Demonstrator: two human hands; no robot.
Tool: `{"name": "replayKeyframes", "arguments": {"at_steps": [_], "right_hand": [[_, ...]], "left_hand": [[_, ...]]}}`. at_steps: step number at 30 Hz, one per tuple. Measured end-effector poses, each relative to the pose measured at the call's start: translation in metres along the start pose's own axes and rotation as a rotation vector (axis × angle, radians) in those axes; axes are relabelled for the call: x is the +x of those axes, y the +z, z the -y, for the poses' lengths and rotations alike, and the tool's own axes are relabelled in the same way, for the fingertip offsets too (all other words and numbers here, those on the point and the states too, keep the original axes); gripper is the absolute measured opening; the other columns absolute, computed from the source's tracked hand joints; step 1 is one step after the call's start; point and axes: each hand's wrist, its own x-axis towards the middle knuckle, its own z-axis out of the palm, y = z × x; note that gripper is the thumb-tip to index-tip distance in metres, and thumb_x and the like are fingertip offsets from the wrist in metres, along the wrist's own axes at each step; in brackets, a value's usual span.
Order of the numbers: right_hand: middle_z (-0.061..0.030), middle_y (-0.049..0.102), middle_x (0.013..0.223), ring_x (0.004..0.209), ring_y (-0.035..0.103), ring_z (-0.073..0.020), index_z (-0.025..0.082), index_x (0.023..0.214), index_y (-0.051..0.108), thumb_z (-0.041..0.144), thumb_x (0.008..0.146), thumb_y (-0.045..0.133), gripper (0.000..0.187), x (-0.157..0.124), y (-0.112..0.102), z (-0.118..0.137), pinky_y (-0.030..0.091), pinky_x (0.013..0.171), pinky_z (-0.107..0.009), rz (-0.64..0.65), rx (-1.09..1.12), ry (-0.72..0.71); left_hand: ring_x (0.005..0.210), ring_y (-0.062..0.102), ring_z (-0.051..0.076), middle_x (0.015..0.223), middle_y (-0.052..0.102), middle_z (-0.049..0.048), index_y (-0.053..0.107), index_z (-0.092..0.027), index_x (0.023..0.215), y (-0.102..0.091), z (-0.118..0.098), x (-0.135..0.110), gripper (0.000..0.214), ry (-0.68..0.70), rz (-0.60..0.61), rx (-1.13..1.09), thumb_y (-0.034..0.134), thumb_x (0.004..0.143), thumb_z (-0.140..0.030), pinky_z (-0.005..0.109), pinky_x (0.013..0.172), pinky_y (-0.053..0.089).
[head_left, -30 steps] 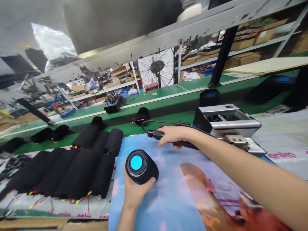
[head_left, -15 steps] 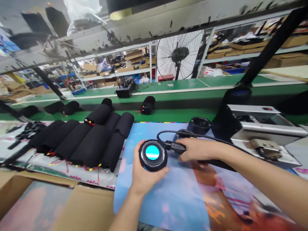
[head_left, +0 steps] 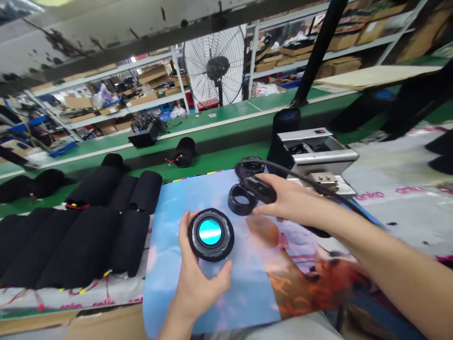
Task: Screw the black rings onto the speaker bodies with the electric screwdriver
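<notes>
A round black speaker (head_left: 211,234) with a shiny cyan centre and a greyish smear around its rim stands end-up on a blue printed sheet. My left hand (head_left: 196,276) cups it, fingers along its left side and thumb by the lower right edge. In my right hand (head_left: 279,193) is a black hand tool (head_left: 261,189) with a black cable looping from its front end; the tool's exact kind is unclear. Its front is near a black ring (head_left: 238,204) on the sheet. Behind lies another black ring-shaped part (head_left: 252,165).
Several black fabric-covered cylinders (head_left: 85,241) with red wires lie to the left. One more cylinder (head_left: 184,152) sits on the green bench (head_left: 215,156). A silver machine (head_left: 314,146) stands back right, and a cardboard box edge (head_left: 106,326) shows below. The tool's cable (head_left: 307,182) trails right.
The view has turned right, shifting everything leftward. My right hand has lifted the tool slightly away from the speaker, exposing the black ring. My left thumb has opened a little from the rim.
</notes>
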Motion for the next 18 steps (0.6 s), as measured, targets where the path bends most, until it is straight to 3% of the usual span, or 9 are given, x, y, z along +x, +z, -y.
{"name": "replayKeyframes", "arguments": {"at_steps": [3, 5, 8, 11, 14, 16, 18], "right_hand": [[-0.0029, 0.073, 0.122, 0.093, 0.074, -0.0216, 0.028, 0.138, 0.061, 0.021, 0.076, 0.078, 0.064, 0.014, 0.020, -0.001, 0.055, 0.076, -0.026, -0.019, -0.034, -0.073], [-0.0022, 0.074, 0.121, 0.104, 0.074, -0.0240, 0.028, 0.134, 0.064, 0.015, 0.075, 0.076, 0.061, 0.022, 0.029, -0.003, 0.054, 0.082, -0.027, -0.026, -0.055, -0.104], [-0.0058, 0.076, 0.110, 0.099, 0.075, -0.0275, 0.023, 0.136, 0.064, 0.020, 0.075, 0.078, 0.062, 0.027, 0.031, -0.008, 0.055, 0.078, -0.030, -0.068, -0.073, -0.117], [-0.0047, 0.076, 0.092, 0.077, 0.074, -0.0264, 0.021, 0.146, 0.056, 0.036, 0.078, 0.078, 0.073, 0.015, 0.020, -0.010, 0.054, 0.064, -0.031, -0.135, -0.061, -0.118], [0.0008, 0.074, 0.079, 0.059, 0.068, -0.0224, 0.029, 0.140, 0.060, 0.045, 0.074, 0.079, 0.070, -0.013, 0.003, 0.000, 0.053, 0.054, -0.031, -0.165, 0.000, -0.186], [0.0014, 0.075, 0.083, 0.065, 0.071, -0.0241, 0.033, 0.132, 0.065, 0.045, 0.067, 0.081, 0.068, -0.032, -0.002, 0.010, 0.055, 0.054, -0.031, -0.113, 0.032, -0.214], [0.0002, 0.078, 0.097, 0.081, 0.076, -0.0274, 0.034, 0.131, 0.067, 0.043, 0.066, 0.080, 0.067, -0.046, 0.000, 0.018, 0.061, 0.063, -0.033, -0.049, 0.023, -0.228]], "left_hand": [[0.161, 0.037, 0.037, 0.173, 0.035, 0.0123, 0.016, -0.037, 0.168, -0.016, -0.001, 0.005, 0.105, -0.045, 0.185, -0.009, 0.081, 0.085, -0.027, 0.060, 0.130, 0.035], [0.160, 0.037, 0.038, 0.172, 0.036, 0.0127, 0.021, -0.036, 0.166, -0.021, -0.002, 0.010, 0.107, -0.073, 0.199, -0.016, 0.085, 0.082, -0.031, 0.061, 0.130, 0.035], [0.156, 0.044, 0.044, 0.165, 0.046, 0.0168, 0.034, -0.028, 0.161, -0.023, -0.005, 0.022, 0.116, -0.096, 0.203, -0.055, 0.098, 0.064, -0.038, 0.061, 0.126, 0.040], [0.151, 0.049, 0.046, 0.158, 0.053, 0.0176, 0.044, -0.024, 0.156, -0.021, -0.011, 0.034, 0.124, -0.106, 0.250, -0.079, 0.104, 0.049, -0.038, 0.060, 0.125, 0.042], [0.146, 0.055, 0.042, 0.155, 0.057, 0.0145, 0.050, -0.025, 0.152, -0.009, -0.023, 0.040, 0.119, -0.107, 0.281, -0.145, 0.106, 0.046, -0.032, 0.057, 0.123, 0.045], [0.137, 0.064, 0.039, 0.146, 0.066, 0.0111, 0.055, -0.026, 0.146, 0.006, -0.032, 0.040, 0.109, -0.114, 0.300, -0.255, 0.105, 0.048, -0.027, 0.053, 0.118, 0.051], [0.129, 0.069, 0.036, 0.135, 0.073, 0.0080, 0.061, -0.025, 0.137, 0.025, -0.037, 0.036, 0.096, -0.104, 0.287, -0.348, 0.104, 0.051, -0.023, 0.051, 0.114, 0.055]]}}
